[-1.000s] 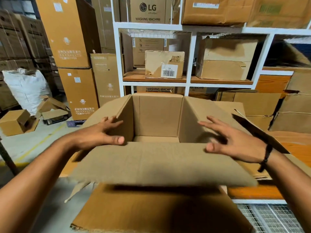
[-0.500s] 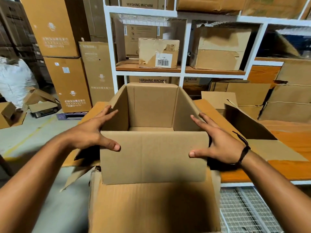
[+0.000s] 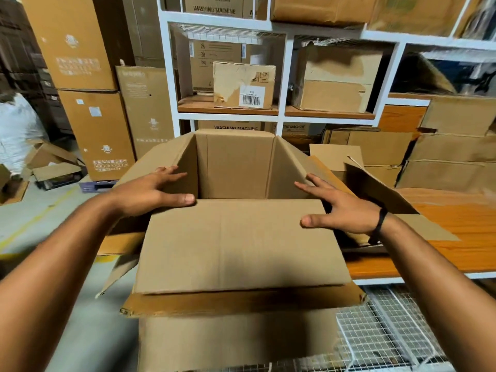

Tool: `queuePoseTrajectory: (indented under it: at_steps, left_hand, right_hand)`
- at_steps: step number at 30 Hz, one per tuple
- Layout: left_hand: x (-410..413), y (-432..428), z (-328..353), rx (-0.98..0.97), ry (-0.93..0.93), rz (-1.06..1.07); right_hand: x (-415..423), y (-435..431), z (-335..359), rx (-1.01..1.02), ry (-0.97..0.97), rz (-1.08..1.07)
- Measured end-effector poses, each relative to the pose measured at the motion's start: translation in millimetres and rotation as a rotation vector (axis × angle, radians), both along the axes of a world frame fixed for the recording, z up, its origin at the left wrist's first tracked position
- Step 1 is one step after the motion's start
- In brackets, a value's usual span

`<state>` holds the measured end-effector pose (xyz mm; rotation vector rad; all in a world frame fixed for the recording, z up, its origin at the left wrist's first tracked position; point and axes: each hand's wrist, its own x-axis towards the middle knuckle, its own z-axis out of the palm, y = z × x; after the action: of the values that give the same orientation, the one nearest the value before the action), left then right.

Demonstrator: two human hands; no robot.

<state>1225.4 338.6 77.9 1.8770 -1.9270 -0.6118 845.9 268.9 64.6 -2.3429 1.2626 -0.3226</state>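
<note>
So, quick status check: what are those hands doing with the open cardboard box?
Left grip and right grip open, fingers flat on cardboard box sides, thumbs on near wall. Box top open. Cardboard flap juts beside right grip, not blocking.

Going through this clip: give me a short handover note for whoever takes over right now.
Left hand: open, fingers flat on the left side of the cardboard box, thumb on its near panel.
Right hand: open, mirrored on the right side.
Box: upright, top open, at the near edge of the orange table.
Done: box opened into shape.
Remaining: top flaps not yet folded shut.
</note>
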Motion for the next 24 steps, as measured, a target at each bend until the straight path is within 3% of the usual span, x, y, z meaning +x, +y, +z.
queuePoseTrajectory:
  at_steps: [4, 10, 14, 24]
  left_hand:
    - [-19, 5, 12, -0.122, -0.024, 0.034]
    - [-62, 19, 31, -0.099, -0.142, -0.089]
    - [-81, 23, 29, -0.085, -0.292, -0.232]
    - [-140, 39, 49, -0.208, -0.255, -0.472]
  right_hand:
    - [-2, 1, 4, -0.055, -0.085, -0.011]
    - [-7, 2, 23, -0.202, -0.254, -0.141]
    - [-17, 8, 25, -0.292, -0.258, -0.227]
    - [-80, 54, 18, -0.374, -0.213, -0.427]
